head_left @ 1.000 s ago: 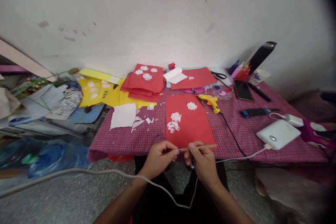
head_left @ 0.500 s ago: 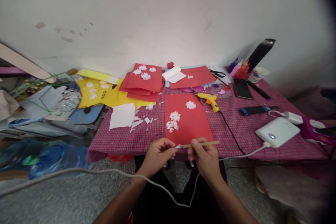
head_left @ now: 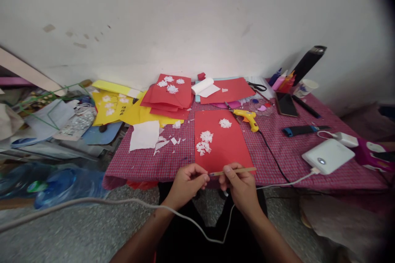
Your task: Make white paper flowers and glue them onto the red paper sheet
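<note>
Wooden stick (head_left: 247, 169), held across the red sheet's (head_left: 230, 148) near edge, looks light and stiff; mid-length, where the right hand (head_left: 240, 188) pinches it, seems the surest hold. The left hand's (head_left: 187, 181) fingertips draw together at its left tip, their grip unclear. Farther, plain red leaves room right of two paper flowers (head_left: 206, 136); a glue gun (head_left: 247, 117) borders the far right corner.

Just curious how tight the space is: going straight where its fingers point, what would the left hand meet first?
Most likely the tip of the thin, tan, wooden-looking stick held in the right hand. That tip lies right beside the left hand; depth is unclear, so they may be touching.
</note>
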Demonstrator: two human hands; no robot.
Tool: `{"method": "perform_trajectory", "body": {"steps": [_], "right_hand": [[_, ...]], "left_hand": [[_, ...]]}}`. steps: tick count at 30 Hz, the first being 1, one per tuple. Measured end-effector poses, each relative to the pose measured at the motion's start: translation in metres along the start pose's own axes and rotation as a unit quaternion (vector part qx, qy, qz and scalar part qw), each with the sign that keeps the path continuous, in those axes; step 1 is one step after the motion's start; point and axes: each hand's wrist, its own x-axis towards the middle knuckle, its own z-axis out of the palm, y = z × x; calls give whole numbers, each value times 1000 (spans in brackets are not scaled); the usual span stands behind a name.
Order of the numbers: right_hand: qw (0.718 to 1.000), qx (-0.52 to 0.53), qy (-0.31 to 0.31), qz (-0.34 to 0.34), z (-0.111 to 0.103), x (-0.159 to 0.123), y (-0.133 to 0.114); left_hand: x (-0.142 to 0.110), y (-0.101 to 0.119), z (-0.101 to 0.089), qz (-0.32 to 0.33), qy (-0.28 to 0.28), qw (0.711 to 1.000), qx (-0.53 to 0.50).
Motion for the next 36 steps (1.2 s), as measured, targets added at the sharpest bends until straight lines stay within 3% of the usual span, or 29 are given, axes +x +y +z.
{"method": "perform_trajectory", "body": {"steps": [4, 7, 10, 13, 19, 23, 32, 36], "right_hand": [[998, 3, 48, -38, -15, 19, -11], [987, -52, 109, -104, -31, 41, -16], [978, -102, 139, -117, -43, 54, -13], [976, -132, 133, -113, -48, 56, -6], [976, -152, 112, -111, -49, 52, -5], [975, -156, 113, -109, -49, 53, -5], [974, -172, 106, -99, -50, 51, -3], [973, -181, 98, -100, -50, 51, -3]], "left_hand": [[10, 4, -15, 72, 68, 987, 130], [29, 7, -24, 163, 127, 934, 293], [47, 8, -26, 215, 135, 899, 357], [57, 7, -25, 243, 112, 893, 361], [56, 3, -35, 236, 119, 904, 335], [57, 6, -51, 238, 137, 894, 354], [90, 43, -124, 162, 280, 857, 401], [116, 49, -141, 151, 253, 815, 498]]}}
